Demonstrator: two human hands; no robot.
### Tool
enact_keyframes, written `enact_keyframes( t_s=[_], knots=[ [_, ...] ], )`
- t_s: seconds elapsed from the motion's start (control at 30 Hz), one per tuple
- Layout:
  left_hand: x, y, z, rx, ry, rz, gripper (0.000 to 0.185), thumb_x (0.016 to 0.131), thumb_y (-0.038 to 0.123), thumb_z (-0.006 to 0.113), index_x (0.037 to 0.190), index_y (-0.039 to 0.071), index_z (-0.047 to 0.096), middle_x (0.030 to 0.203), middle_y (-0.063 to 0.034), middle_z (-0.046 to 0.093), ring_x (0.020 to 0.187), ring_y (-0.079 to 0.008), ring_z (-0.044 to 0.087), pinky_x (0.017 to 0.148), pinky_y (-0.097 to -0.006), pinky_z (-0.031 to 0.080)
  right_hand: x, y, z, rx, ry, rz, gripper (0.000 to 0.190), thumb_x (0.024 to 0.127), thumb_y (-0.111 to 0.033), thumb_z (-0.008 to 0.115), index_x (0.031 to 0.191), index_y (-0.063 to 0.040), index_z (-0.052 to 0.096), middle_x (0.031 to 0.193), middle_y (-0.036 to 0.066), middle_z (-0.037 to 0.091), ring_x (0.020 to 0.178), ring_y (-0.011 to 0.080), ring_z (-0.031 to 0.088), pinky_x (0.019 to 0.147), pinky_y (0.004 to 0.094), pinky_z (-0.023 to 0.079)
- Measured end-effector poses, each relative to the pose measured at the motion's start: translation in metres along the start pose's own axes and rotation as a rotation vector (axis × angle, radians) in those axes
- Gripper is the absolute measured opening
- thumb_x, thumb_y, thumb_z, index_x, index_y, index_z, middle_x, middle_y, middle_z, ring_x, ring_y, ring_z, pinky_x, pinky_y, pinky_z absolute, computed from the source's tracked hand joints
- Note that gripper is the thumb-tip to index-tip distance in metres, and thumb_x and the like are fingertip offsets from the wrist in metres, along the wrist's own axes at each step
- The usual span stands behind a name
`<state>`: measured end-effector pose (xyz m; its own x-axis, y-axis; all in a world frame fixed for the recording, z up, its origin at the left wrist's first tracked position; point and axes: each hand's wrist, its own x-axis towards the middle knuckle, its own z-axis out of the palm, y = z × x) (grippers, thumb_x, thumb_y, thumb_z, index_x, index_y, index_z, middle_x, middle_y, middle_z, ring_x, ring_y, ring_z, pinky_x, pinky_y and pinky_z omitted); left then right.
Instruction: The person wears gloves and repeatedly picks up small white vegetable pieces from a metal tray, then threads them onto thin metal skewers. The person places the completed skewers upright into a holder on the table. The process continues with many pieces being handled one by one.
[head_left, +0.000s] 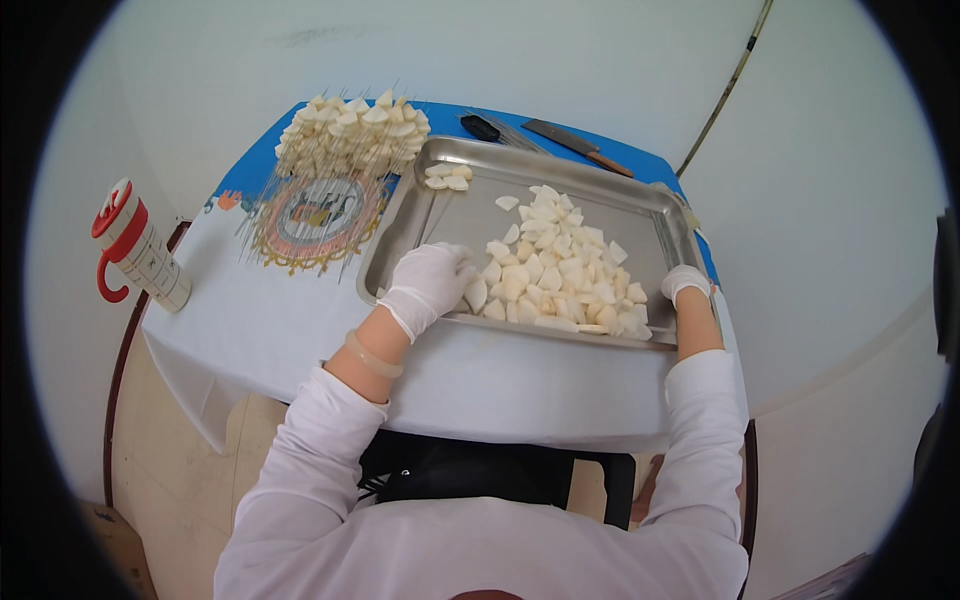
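Note:
A metal tray (495, 161) holds a heap of pale, wedge-cut vegetable pieces (555, 262), possibly white radish. My left hand (435, 281), in a white glove, is over the tray's near left part, beside the heap. Its fingers curl down by a white piece, and whether they grip anything is hidden. My right hand (686, 283), gloved too, rests at the tray's right side with its fingers out of sight. In the tray's far left corner sits a small cluster of pieces (448, 178); a thin line, perhaps a skewer, runs from it towards my left hand.
Behind the tray's left end, pieces on thin metal skewers (352, 135) are stacked, bare ends towards me. A cleaver (574, 144), loose skewers (517, 135) and a black object (480, 128) lie beyond the tray. A red-and-white bottle (141, 244) stands at the left on the cloth-covered table (247, 337).

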<state>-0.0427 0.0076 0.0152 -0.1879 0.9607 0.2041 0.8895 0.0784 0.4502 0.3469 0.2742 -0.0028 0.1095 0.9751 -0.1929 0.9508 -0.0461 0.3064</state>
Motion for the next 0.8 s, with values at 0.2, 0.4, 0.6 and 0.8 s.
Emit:
enact_keyframes(
  t_s=[0.2, 0.4, 0.6, 0.8],
  knots=[
    [-0.002, 0.005, -0.003, -0.068, -0.1, -0.031, 0.034, 0.092, 0.028, 0.063, 0.117, 0.007, 0.07, 0.105, -0.0141, 0.072, 0.097, -0.0301, 0.069, 0.087, -0.0383, 0.053, 0.021, 0.003, 0.006, 0.04, -0.149, 0.004, 0.033, 0.091, -0.021, 0.054, 0.117, -0.012, 0.072, 0.127, 0.019, 0.063, 0.121, 0.0387, 0.058, 0.092, 0.0526, 0.048],
    [0.0, 0.005, -0.004, -0.076, -0.159, -0.004, 0.035, 0.093, 0.029, 0.061, 0.118, 0.006, 0.069, 0.107, -0.016, 0.071, 0.1, -0.0318, 0.067, 0.089, -0.039, 0.053, 0.029, 0.019, 0.009, -0.212, -0.172, -0.128, 0.029, 0.086, -0.023, 0.055, 0.101, -0.006, 0.073, 0.105, 0.028, 0.065, 0.098, 0.0445, 0.063, 0.073, 0.056, 0.047],
    [0.007, 0.036, -0.044, 0.017, -0.135, 0.199, 0.037, 0.096, 0.034, 0.052, 0.113, 0.006, 0.068, 0.1, -0.0188, 0.071, 0.098, -0.0373, 0.066, 0.09, -0.0445, 0.051, 0.026, 0.013, 0.025, 0.147, 0.11, 0.015, 0.03, 0.083, -0.018, 0.063, 0.11, -0.011, 0.076, 0.122, 0.02, 0.067, 0.112, 0.0411, 0.065, 0.085, 0.0514, 0.052],
    [0.092, 0.071, -0.018, 0.116, -0.271, 0.2, 0.044, 0.094, 0.023, 0.055, 0.135, 0.006, 0.056, 0.122, -0.017, 0.067, 0.116, -0.0341, 0.061, 0.099, -0.0406, 0.049, 0.019, 0.01, 0.023, 0.162, 0.104, 0.028, 0.028, 0.089, -0.016, 0.061, 0.112, -0.01, 0.075, 0.125, 0.017, 0.067, 0.118, 0.0379, 0.063, 0.094, 0.0462, 0.053]
  ],
)
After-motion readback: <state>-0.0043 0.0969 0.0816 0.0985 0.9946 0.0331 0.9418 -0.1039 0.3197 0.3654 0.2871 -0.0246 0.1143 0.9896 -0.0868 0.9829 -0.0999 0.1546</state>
